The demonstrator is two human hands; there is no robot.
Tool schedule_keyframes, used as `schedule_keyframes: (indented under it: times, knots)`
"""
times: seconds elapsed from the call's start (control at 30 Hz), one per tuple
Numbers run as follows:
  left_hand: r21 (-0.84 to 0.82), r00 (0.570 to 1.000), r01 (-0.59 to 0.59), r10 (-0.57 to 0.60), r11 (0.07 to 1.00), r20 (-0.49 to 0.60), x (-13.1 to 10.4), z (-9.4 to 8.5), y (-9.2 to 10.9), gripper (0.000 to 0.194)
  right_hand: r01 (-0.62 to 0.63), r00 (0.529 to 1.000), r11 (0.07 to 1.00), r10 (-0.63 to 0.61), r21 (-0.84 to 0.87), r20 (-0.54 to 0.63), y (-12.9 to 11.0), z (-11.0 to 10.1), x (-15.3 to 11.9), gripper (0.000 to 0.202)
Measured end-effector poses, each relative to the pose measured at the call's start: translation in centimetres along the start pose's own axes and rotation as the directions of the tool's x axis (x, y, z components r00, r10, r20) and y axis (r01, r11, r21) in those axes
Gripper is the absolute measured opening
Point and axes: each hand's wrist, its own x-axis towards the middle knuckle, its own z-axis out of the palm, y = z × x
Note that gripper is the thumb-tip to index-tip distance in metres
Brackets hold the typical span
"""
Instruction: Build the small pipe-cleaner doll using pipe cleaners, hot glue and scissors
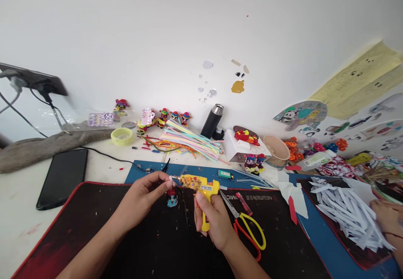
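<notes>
My right hand is wrapped round the handle of a yellow glue gun, whose nozzle points left. Between the thumb and fingertips of my left hand is a small whitish piece, right at the nozzle tip; its kind is too small to make out. Just below those fingertips a small blue and red figure shows against the black mat. Scissors with yellow and red handles lie to the right of my right hand, beside a pinkish-red tube.
Pastel pipe cleaners, a black thermos, a white box and a round bowl line the back. A phone lies left. Paper strips are at right, near another person's arm.
</notes>
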Motion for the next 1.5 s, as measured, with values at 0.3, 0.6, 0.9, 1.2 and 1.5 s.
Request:
schedule_keyframes:
  times: [0.3,0.6,0.9,1.2,1.5]
  knots:
    - [0.011,1.0,0.005,-0.005,1.0,-0.009,-0.08,0.13,0.39,0.045,-0.018,1.0,0.999,0.018,-0.04,-0.004,-0.51,0.25,-0.05,0.065]
    - [0.007,1.0,0.001,-0.001,1.0,-0.01,-0.02,-0.04,0.22,0.043,-0.004,1.0,0.998,0.004,-0.06,-0.01,-0.51,0.26,-0.06,0.067]
    - [-0.006,1.0,0.0,0.0,1.0,-0.001,-0.08,-0.04,0.06,0.04,0.002,1.0,0.994,-0.002,-0.107,-0.001,-0.75,0.31,-0.12,0.073]
    - [-0.008,1.0,0.008,-0.008,1.0,0.006,0.06,-0.07,-0.36,0.04,-0.009,1.0,0.992,0.008,-0.125,-0.009,-0.8,0.27,-0.04,0.076]
    - [-0.016,1.0,0.0,0.0,1.0,-0.002,0.05,-0.06,-0.27,0.041,-0.007,1.0,0.989,0.007,-0.146,0.0,-0.69,0.14,-0.21,0.079]
